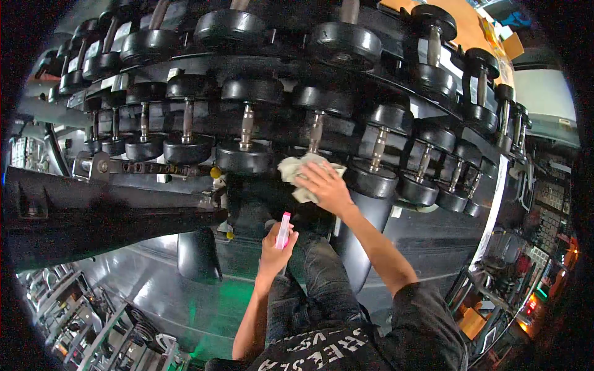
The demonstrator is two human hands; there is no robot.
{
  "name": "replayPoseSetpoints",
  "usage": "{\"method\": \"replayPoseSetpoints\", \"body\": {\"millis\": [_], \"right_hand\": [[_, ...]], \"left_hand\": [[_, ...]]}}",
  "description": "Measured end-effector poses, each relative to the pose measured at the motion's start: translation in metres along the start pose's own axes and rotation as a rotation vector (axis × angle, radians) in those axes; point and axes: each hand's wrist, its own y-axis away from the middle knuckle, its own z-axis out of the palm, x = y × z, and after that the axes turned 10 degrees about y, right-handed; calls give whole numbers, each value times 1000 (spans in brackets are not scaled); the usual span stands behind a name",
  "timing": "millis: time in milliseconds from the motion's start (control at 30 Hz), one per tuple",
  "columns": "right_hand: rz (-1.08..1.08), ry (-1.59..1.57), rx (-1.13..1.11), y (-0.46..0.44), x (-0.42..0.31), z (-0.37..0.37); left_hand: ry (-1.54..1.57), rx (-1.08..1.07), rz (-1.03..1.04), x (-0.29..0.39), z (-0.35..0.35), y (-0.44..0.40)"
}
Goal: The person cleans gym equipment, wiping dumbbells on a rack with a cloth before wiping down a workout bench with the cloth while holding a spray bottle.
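Observation:
My right hand (327,188) presses a crumpled pale cloth (304,179) against the near end of a black dumbbell (317,130) on the lower rack row. The cloth hides most of that dumbbell's near head. Closer to my body, my left hand (276,247) is wrapped round what looks like a spray bottle (283,232), its pink tip pointing toward the rack. The lower part of the bottle is hidden by my fingers. Another dumbbell (245,130) sits just left of the cloth, and one more (377,148) lies to its right.
A two-tier rack (291,65) of black dumbbells curves across the view. At left, a long black bench-like part (111,216) and a metal bar with yellow knobs (215,172) jut toward my legs. Gym equipment (105,328) stands at lower left on the dark, shiny floor (229,297).

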Motion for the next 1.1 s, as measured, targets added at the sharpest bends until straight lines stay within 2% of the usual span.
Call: {"method": "replayPoseSetpoints", "body": {"millis": [67, 100, 167, 200, 267, 300, 333, 400, 433, 467, 500, 533, 567, 600, 667, 733, 767, 867, 933, 967, 1000, 1067, 1100], "right_hand": [[209, -170, 16, 36, 16, 0], [220, -167, 19, 43, 10, 10], [841, -685, 416, 56, -7, 44], [1002, -675, 414, 62, -13, 65], [1333, -1155, 187, 80, -12, 110], [1389, -1317, 191, 95, -12, 154], [1398, -1324, 201, 84, -16, 146], [1659, -1669, 778, 50, -29, 126], [1688, -1446, 819, 41, -35, 107], [1696, -1443, 825, 36, -37, 89], [1579, -1172, 721, 32, -36, 73], [1447, -908, 615, 29, -35, 62], [1170, -747, 747, 23, -31, 53], [1078, -566, 677, 22, -23, 54], [1072, -408, 616, 12, -12, 47], [1431, -701, 407, -3, -3, 30], [1483, -651, 423, -3, 4, 40], [1494, -696, 295, -10, 10, 23], [1392, -605, 362, -14, -11, 17], [1203, -522, 495, -11, -15, 33], [1033, -317, 467, -7, -26, 36], [821, -144, 271, -18, -38, 17], [712, -113, 260, -26, -42, 7]], "left_hand": [[-98, -28, 73, -5, -4, 0], [-102, -39, 74, -3, -4, -1], [-100, -65, 26, 3, -4, 1], [-107, -79, 26, 0, -4, 0], [-129, -105, 59, -7, -5, -1], [-139, -115, 58, -7, -5, 0], [-115, -116, 49, -7, -4, 0], [-100, -119, 34, -6, -4, 1], [-102, -116, 11, -3, -3, 2], [-100, -115, -10, -2, -3, 3], [-100, -123, -10, -2, -3, 4], [-102, -131, 0, -3, -3, 4], [-102, -136, 10, -4, -4, 4], [-99, -140, 12, -5, -5, 4], [-110, -147, 5, -7, -7, 4], [-109, -145, -5, -5, -9, 4], [-115, -142, -17, -3, -12, 4], [-93, -112, 16, -7, -19, 3], [-74, -101, 29, -4, -24, 4], [-60, -92, 34, -3, -27, 3], [-53, -86, 35, -5, -29, 2], [-119, -102, 93, -14, -36, 0], [-116, -98, 89, -17, -38, 0]]}}
